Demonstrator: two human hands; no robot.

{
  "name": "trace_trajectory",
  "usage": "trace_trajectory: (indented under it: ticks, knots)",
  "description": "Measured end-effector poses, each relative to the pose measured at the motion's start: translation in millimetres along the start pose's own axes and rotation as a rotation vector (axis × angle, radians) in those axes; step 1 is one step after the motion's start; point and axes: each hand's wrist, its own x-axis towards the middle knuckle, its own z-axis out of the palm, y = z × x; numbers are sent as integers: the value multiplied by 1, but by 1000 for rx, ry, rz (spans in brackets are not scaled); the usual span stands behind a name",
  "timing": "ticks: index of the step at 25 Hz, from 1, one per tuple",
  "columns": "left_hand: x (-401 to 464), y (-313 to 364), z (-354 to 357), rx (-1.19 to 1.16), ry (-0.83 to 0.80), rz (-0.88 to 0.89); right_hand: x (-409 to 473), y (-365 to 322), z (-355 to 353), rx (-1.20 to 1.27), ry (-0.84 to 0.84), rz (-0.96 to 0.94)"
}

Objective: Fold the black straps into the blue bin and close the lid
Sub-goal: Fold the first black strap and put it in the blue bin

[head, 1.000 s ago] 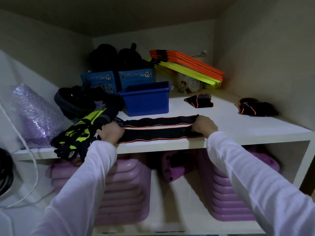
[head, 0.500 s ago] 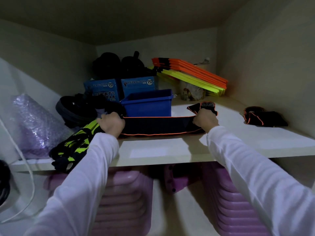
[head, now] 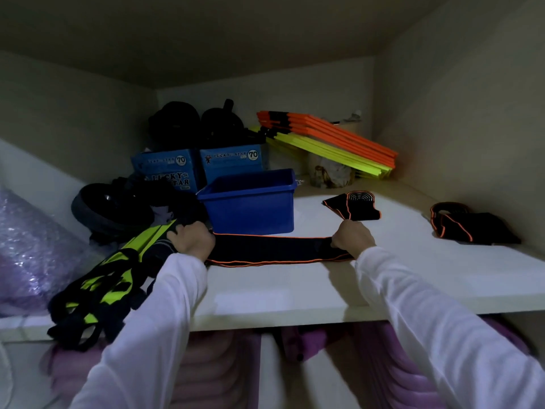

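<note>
Now both my arms, in white sleeves, reach forward and up onto the white shelf [head: 295, 293], roughly parallel and well apart. My left hand [head: 193, 240] is curled knuckles-up around the left end of the black strap [head: 268, 249], its grip closed on the fabric. My right hand [head: 352, 236] is likewise curled, its grip closed on the right end, where the fabric bunches under my fingers. Between the two hands the strap lies flat on the shelf as a wide black band with orange edging along both long sides, stretched straight from left to right.

Just behind the strap, near its left half, stands the blue bin [head: 250, 208], open at the top; I cannot tell what it contains. A second folded strap [head: 352, 205] with orange edging lies on the shelf behind my right hand, and a third strap [head: 472, 225], loosely heaped, lies well to the right, near the side wall.

To the left of my left hand, black and yellow-green gloves [head: 97, 293] overhang the shelf's front edge. Behind the bin stand two blue boxes [head: 200, 168] printed "LUCKY STAR 70", with dark round objects stacked above them. Orange and yellow flat bars [head: 330, 140] lean at the back right. Purple bubble wrap [head: 29, 249] sits at far left.
</note>
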Motion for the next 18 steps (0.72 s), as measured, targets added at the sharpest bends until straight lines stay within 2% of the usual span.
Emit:
trace_trajectory:
  ticks: [9, 18]
  knots:
    - [11, -1, 12, -4, -64, -42, 8, -4, 4, -83, 31, 79]
    - [9, -2, 20, 25, -169, -53, 17, -3, -2, -94, -38, 104]
